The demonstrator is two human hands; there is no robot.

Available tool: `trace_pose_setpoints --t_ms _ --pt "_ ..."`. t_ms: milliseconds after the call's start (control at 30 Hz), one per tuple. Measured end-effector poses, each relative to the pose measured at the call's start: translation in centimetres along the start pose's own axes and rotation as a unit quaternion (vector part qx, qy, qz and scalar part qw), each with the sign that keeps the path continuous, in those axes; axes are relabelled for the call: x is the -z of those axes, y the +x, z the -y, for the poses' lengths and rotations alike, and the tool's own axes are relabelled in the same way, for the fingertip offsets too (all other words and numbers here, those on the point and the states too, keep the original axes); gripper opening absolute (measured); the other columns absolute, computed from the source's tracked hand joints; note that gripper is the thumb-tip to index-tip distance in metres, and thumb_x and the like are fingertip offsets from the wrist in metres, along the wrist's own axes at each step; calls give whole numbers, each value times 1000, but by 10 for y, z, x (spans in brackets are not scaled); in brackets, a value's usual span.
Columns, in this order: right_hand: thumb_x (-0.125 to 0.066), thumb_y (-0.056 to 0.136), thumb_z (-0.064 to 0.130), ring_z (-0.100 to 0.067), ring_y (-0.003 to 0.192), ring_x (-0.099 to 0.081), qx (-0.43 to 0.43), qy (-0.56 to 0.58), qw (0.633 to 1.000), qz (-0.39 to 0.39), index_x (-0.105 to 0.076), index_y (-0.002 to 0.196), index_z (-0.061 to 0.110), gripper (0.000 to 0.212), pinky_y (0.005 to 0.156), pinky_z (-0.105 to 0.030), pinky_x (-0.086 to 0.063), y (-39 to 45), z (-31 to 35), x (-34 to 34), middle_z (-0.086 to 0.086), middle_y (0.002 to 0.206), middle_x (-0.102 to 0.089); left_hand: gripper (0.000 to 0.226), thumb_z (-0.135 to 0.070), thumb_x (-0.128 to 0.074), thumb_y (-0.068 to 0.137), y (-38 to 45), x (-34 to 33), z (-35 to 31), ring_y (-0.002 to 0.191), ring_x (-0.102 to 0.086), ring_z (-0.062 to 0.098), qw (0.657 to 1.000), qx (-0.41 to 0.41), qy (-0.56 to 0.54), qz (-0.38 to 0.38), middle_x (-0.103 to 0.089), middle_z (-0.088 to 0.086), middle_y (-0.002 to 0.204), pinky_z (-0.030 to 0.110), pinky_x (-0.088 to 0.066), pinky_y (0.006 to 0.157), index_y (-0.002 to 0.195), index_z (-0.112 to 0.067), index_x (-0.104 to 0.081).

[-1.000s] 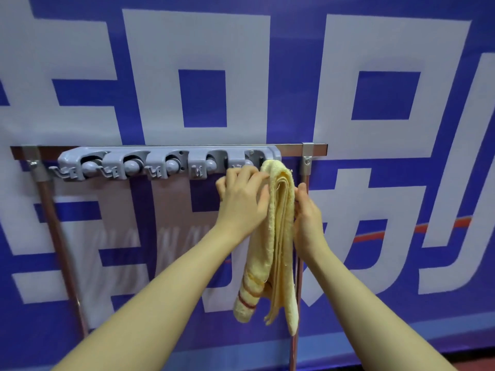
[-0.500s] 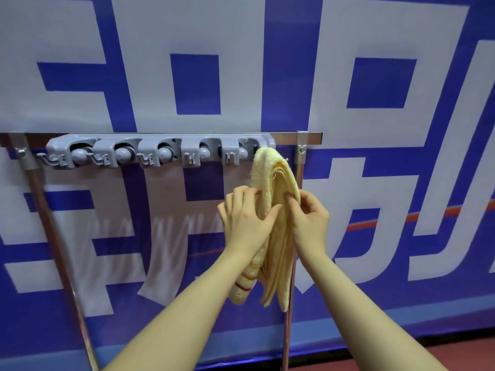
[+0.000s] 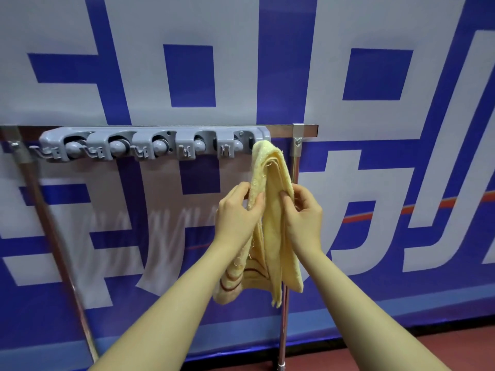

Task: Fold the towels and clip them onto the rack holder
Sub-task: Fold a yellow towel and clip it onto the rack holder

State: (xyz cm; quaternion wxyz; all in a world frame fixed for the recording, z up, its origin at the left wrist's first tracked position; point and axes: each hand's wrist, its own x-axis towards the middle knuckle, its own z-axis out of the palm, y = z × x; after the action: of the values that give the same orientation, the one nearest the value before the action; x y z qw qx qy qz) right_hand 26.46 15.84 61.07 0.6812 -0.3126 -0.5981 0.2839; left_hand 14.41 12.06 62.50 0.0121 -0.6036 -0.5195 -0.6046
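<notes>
towel (image 3: 270, 231) seemingly clipped in rack holder (image 3: 155, 145), hanging.

The folded yellow towel (image 3: 270, 223) is hanging in long vertical layers, its top fold tucked at the right end of the grey rack holder (image 3: 150, 145). Its striped ends are dangling low, and the holder's row of round clips is running left along the rail.

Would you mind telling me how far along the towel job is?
Done: the yellow towel is folded and hangs from the rightmost clip of the grey rack holder. In hand: left hand and right hand pinch its layers. Left: four clips hold nothing.
</notes>
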Motion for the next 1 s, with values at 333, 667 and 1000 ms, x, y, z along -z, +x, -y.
trace_pose_setpoints --t_ms 333,667,1000 --pt "-63 89 13 -7 89 -64 -50 -22 997 50 -65 99 18 12 84 -36 -55 -30 -27 -2 9 91 -68 13 -27 -57 91 -14 0 11 78 -62 18 998 42 26 -28 -66 -3 85 42 -52 72 98 -16 -59" --pt "-66 81 40 -10 104 -42 72 -156 985 -36 -56 105 28 28 93 -15 -26 -52 -35 -13 7 110 -45 4 -18 -60 90 -10 8 15 79 -64 12 988 94 -119 14 -67 -2 81 30 -54 74 90 -16 -64" --pt "-68 75 48 -5 120 -33 86 -194 977 -6 -51 113 34 44 101 -20 -16 -57 -31 -32 0 130 -43 6 -16 -63 89 -4 27 10 73 -63 6 980 113 -160 37 -67 -4 76 20 -52 66 86 -21 -66"
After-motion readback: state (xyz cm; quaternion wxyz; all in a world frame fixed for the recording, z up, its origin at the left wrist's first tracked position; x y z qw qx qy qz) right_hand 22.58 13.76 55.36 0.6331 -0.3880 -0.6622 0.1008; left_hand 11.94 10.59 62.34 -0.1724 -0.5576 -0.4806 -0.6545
